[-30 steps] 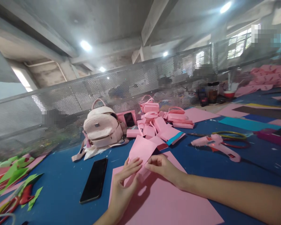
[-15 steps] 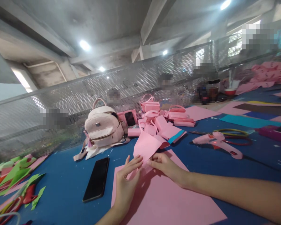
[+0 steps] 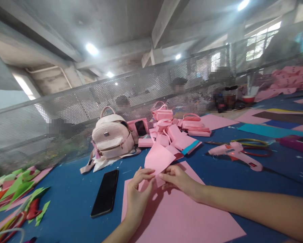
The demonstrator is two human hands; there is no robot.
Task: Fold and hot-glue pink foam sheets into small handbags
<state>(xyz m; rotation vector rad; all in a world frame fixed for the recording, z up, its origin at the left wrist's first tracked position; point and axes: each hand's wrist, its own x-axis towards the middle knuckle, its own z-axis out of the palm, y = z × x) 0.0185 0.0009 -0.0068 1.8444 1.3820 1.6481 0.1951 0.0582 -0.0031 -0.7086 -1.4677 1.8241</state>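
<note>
Both hands pinch a small pink paper piece (image 3: 158, 158) that stands up from its lower edge. My left hand (image 3: 138, 194) has its fingers curled onto the piece's lower left. My right hand (image 3: 178, 180) grips the lower right with thumb and fingers. They work over a large pink sheet (image 3: 182, 219) lying flat on the blue table (image 3: 65, 206).
A black phone (image 3: 105, 193) lies left of the sheet. Behind are a pink backpack (image 3: 112, 136), a heap of pink paper bags (image 3: 174, 130), a pink glue gun (image 3: 233, 152) and scissors. Green and red scraps (image 3: 12, 195) lie far left. A perforated metal screen (image 3: 65, 114) closes the table's far side.
My left fingers, stretched out a second ago, have curled onto the pink piece. The piece stands a little more upright. The view shifted slightly.
</note>
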